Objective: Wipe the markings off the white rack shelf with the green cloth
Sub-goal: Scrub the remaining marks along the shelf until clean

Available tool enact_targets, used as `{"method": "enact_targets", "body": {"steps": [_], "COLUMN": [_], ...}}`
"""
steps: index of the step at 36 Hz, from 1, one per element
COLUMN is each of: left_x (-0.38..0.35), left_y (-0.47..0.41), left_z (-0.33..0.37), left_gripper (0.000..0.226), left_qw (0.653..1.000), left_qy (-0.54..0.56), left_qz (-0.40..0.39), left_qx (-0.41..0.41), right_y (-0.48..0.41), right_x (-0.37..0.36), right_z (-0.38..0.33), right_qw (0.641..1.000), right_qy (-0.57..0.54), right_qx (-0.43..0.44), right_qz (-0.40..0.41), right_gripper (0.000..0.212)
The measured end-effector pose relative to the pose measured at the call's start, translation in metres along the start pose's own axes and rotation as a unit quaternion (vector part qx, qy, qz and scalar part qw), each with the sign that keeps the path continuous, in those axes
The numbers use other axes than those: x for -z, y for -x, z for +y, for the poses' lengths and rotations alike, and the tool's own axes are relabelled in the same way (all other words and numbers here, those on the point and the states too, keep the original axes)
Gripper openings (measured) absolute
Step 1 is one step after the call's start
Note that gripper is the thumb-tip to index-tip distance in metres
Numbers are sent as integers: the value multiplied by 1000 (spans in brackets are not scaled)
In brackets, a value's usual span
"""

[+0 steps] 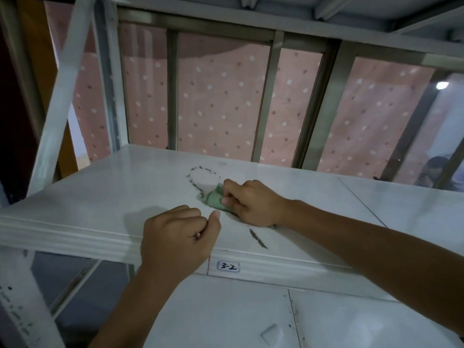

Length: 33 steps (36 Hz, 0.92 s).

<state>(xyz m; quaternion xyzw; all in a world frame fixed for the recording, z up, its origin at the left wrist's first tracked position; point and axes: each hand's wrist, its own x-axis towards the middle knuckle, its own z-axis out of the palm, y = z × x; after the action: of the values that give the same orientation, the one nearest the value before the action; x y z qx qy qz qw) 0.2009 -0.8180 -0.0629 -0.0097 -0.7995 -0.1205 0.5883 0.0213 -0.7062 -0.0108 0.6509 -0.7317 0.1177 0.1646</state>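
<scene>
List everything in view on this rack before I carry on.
white rack shelf: one, white, under both hands.
green cloth: one, green, bunched in the right hand's grip.
markings: two, dark; loop beyond the cloth, streak near the front edge.
label: one, white, reads 3-2, shelf's front lip.
lower shelf: one, white, below.
curtain: one, pink, dotted, behind the rack.
left hand: one, curled, at the front edge.
right hand: one, pressing the cloth on the shelf.
</scene>
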Motion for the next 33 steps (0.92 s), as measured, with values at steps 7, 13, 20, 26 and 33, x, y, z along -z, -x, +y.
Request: {"method": "enact_targets", "body": {"steps": [7,13,20,26,33], "left_x": [1,0,0,2,6], "left_y": [1,3,5,3,2], "left_z": [-5,-7,-9,-5,-5], "left_gripper": [61,62,64,64,65], "left_qw": [1000,1000,1000,1000,999], "left_qy": [2,8,23,27,28], "left_qz": [-3,-4,-8,-1,11], "left_qx": [-2,7,17,3,-20], "right_y": [5,17,38,27,-19], "right_x": [2,4,23,19,2], "right_z": [-10,-7,4,30,72], "right_qw": [998,973,908,879,874], "right_qy": [-9,33,97,108,82], "right_qx": [-59,-230,-407,-464,-479], "right_qz": [10,8,-23,-15,-10], "right_gripper": [14,15,12,19,31]}}
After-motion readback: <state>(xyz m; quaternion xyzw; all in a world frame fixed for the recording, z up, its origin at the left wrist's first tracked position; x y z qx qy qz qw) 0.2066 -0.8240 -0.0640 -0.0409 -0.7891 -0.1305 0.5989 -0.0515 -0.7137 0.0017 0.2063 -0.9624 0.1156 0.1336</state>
